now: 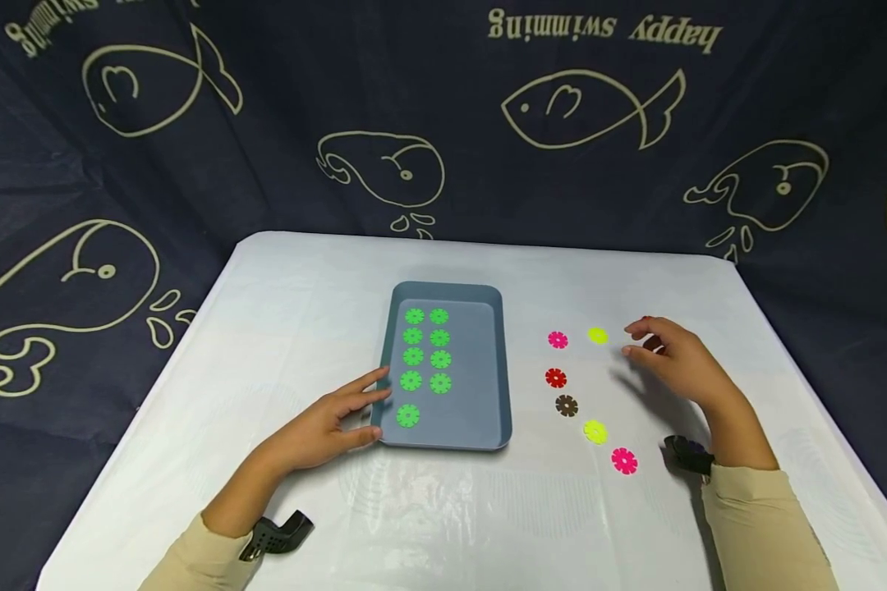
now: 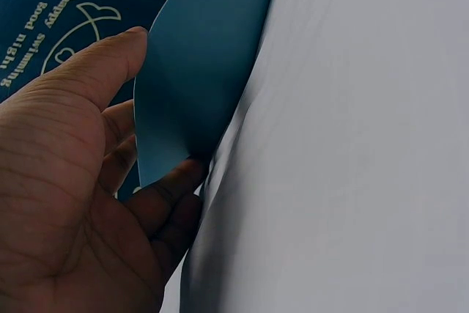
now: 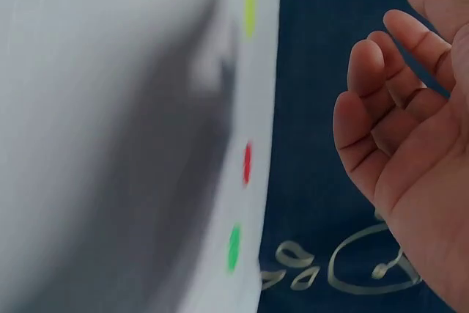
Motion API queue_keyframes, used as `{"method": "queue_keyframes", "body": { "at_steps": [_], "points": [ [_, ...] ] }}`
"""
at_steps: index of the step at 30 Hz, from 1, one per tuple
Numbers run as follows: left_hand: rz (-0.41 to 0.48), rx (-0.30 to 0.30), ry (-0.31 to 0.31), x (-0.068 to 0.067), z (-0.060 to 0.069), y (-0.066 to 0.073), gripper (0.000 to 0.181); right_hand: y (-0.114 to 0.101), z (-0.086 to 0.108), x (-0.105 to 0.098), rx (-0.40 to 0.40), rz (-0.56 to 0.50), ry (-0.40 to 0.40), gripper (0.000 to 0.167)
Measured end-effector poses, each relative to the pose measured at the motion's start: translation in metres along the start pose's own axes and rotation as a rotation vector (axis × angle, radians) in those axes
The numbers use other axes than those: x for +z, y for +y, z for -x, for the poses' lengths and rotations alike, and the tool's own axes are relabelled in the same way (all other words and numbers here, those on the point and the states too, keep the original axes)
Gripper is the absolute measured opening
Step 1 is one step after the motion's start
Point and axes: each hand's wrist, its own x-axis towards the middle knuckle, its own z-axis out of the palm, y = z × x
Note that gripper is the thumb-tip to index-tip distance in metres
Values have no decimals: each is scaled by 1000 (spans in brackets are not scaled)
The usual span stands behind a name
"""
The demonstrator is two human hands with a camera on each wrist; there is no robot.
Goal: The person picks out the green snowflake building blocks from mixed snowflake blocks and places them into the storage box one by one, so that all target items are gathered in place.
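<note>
My left hand (image 1: 330, 427) touches the left wall of a grey-blue tray (image 1: 507, 394), fingers spread and fairly straight, thumb at its near left corner. In the left wrist view, that hand (image 2: 80, 152) lies against the outside of the tray wall (image 2: 205, 49). Several green notched discs (image 1: 440, 359) lie in the tray in two columns. Over the table, right of a yellow disc (image 1: 598, 335), hovers my right hand (image 1: 668, 353), fingers loosely bent. The right wrist view shows that hand (image 3: 410, 130) with nothing visible in its fingers.
Right of the tray lie a pink disc (image 1: 558, 340), a red disc (image 1: 556, 377), a brown disc (image 1: 566, 405), another yellow disc (image 1: 595, 432) and a second pink disc (image 1: 624, 460). A white cover (image 1: 281, 279) lies over the table. Behind hangs a dark printed cloth (image 1: 443, 90).
</note>
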Motion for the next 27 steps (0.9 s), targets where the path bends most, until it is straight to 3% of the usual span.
{"method": "queue_keyframes", "body": {
  "at_steps": [9,20,27],
  "points": [
    [1,6,2,-1,0,0,65,38,3,-20,135,47,-15,47],
    [6,7,3,-1,-1,-2,64,68,-5,-37,201,37,-13,52],
    [-11,21,5,0,-1,-2,63,88,-7,-41,248,26,-64,58]
  ]
}}
